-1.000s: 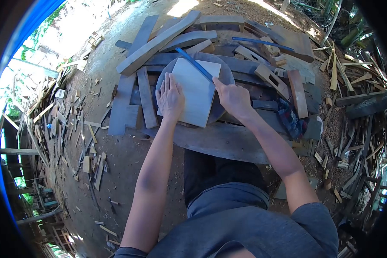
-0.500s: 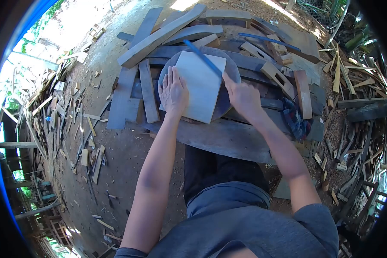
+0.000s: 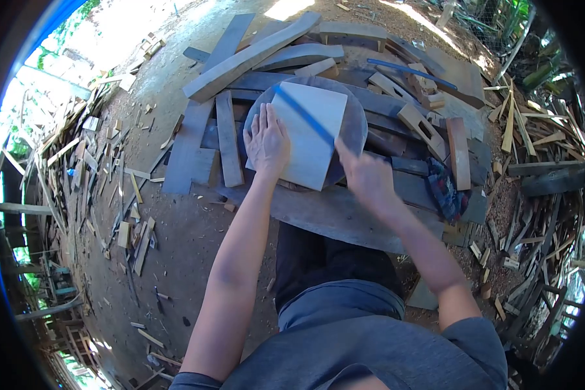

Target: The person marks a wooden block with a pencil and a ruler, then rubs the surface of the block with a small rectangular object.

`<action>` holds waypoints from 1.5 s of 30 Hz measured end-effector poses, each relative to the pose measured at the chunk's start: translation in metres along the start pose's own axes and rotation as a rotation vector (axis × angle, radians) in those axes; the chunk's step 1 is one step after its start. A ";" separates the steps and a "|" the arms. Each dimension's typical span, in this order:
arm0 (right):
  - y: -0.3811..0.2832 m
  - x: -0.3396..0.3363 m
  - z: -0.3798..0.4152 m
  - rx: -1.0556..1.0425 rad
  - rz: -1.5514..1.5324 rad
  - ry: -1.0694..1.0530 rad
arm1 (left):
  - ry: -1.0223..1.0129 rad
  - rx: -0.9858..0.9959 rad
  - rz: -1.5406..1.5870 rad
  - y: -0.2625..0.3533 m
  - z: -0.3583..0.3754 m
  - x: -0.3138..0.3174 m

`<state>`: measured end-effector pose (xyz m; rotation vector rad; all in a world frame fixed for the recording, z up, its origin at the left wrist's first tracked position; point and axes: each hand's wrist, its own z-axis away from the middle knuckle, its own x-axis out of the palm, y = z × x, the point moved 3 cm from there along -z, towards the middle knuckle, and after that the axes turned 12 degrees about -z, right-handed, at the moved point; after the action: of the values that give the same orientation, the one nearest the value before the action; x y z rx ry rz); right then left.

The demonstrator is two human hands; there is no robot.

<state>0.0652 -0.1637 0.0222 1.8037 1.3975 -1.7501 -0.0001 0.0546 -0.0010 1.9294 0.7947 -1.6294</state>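
A pale square wooden board (image 3: pixel 309 140) lies on a round grey disc (image 3: pixel 354 120) atop a pile of planks. My left hand (image 3: pixel 266 143) presses flat on the board's left edge, fingers spread. My right hand (image 3: pixel 364 174) sits at the board's lower right corner and grips one end of a thin blue strip (image 3: pixel 303 114) that runs diagonally up-left across the board. The grip itself is slightly blurred.
Grey weathered planks (image 3: pixel 240 62) and notched wood blocks (image 3: pixel 422 123) surround the disc. Another blue strip (image 3: pixel 409 70) lies at the back right. A dark cloth (image 3: pixel 445 185) sits to the right. Wood offcuts litter the dirt ground on both sides. My knees are below the low plank bench (image 3: pixel 331 211).
My right hand has drawn back toward me and lower, pulling the blue strip down across the board. The left hand stays pressed on the board. The view has shifted slightly.
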 end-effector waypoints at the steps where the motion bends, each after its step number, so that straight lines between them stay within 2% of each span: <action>1: -0.009 -0.003 0.019 0.012 -0.056 -0.057 | 0.002 -0.011 0.001 -0.002 -0.001 0.001; 2: -0.013 -0.005 0.027 0.025 -0.109 -0.115 | 0.014 -0.008 0.028 -0.002 -0.002 0.002; 4: -0.007 -0.004 0.018 0.012 -0.098 -0.083 | 0.029 -0.014 0.061 -0.005 -0.003 0.012; 6: -0.001 0.000 0.003 -0.016 -0.089 -0.046 | 0.205 -0.028 0.330 -0.013 -0.004 0.013; 7: 0.002 0.004 -0.008 -0.038 -0.055 -0.023 | 0.224 -0.047 0.332 -0.016 -0.001 0.010; 9: 0.003 0.004 -0.018 -0.083 0.014 -0.029 | 0.421 0.168 0.322 -0.014 0.005 -0.002; 10: 0.001 0.003 -0.016 -0.107 0.022 -0.027 | 0.438 0.150 0.325 -0.014 0.007 -0.004; 12: -0.004 0.000 -0.003 -0.149 -0.055 -0.014 | 0.290 0.205 0.201 -0.007 0.012 0.002; 13: -0.004 0.000 0.007 -0.155 -0.072 -0.003 | 0.252 0.182 0.251 -0.005 0.013 0.001; 14: -0.005 0.000 0.018 -0.179 -0.066 -0.009 | 0.263 0.159 0.254 -0.006 0.018 -0.001; 16: -0.008 -0.004 0.031 -0.125 -0.036 -0.052 | 0.235 0.255 0.103 -0.001 0.033 -0.014; 18: -0.018 -0.013 0.042 -0.146 0.005 -0.091 | 0.270 0.246 0.119 -0.004 0.046 -0.016; 20: -0.024 -0.020 0.052 -0.160 0.052 -0.125 | 0.406 0.273 0.026 -0.010 0.057 -0.019; 26: -0.025 -0.024 0.070 -0.186 0.021 -0.189 | 0.276 0.348 -0.034 -0.019 0.078 -0.038; 30: -0.014 -0.018 0.032 -0.155 -0.010 -0.169 | 0.319 0.340 -0.075 -0.018 0.046 -0.026; 34: -0.017 -0.008 -0.002 -0.163 0.035 -0.148 | 0.202 0.255 -0.035 -0.020 0.011 -0.025; 36: -0.022 -0.009 0.011 -0.197 -0.007 -0.127 | 0.189 0.249 -0.058 -0.023 0.023 -0.031; 41: -0.029 -0.028 0.081 -0.179 -0.088 -0.269 | 0.185 0.310 -0.073 -0.032 0.109 -0.052; 43: -0.031 -0.031 0.086 -0.138 -0.126 -0.333 | 0.194 0.297 -0.060 -0.032 0.106 -0.050; 45: -0.024 -0.025 0.065 -0.167 -0.119 -0.312 | 0.238 0.287 -0.056 -0.030 0.090 -0.050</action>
<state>0.0114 -0.2116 0.0382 1.3211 1.4916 -1.8163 -0.0905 0.0078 0.0328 2.3560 0.7424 -1.6398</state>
